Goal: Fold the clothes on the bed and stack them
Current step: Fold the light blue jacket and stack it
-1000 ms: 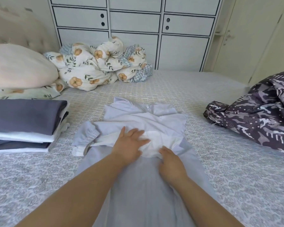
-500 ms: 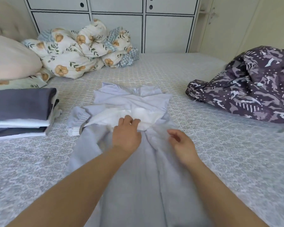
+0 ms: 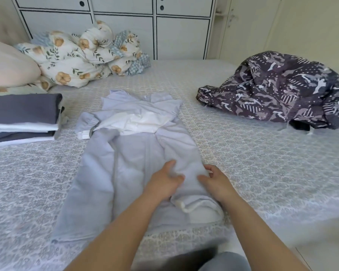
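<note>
- On the bed [image 3: 243,153], in the head view, a pale lilac-grey garment [image 3: 129,163] lies lengthwise down the middle, its collar end far and its hem end near.
- Its upper part is folded in: both sleeves are crossed over the chest, a white lining shows in a band across the middle, and one elastic cuff sticks out to the left.
- Its lower part lies mostly flat with soft creases; at the near right a fold of it is turned over, showing a white edge.
- The left hand [image 3: 162,184] rests on the lower right part of the garment, its fingers [image 3: 176,178] loosely bent and pressing into the cloth; whether they pinch any of it I cannot tell.
- The right hand [image 3: 216,180] sits just beside it at the garment's right edge, fingers [image 3: 204,178] curled and pinching the cloth there, thumb raised.
- A ridge of fabric is bunched between the two hands.
- At the left edge a stack of folded clothes [image 3: 22,118], grey and white layers, lies well apart from the garment.
- At the far right lies an unfolded dark patterned garment [image 3: 282,90] in a heap.
- At the far left are a floral duvet [image 3: 82,55], bundled up, and a pink pillow [image 3: 8,67]; white cupboards [image 3: 153,26] stand behind the bed.
</note>
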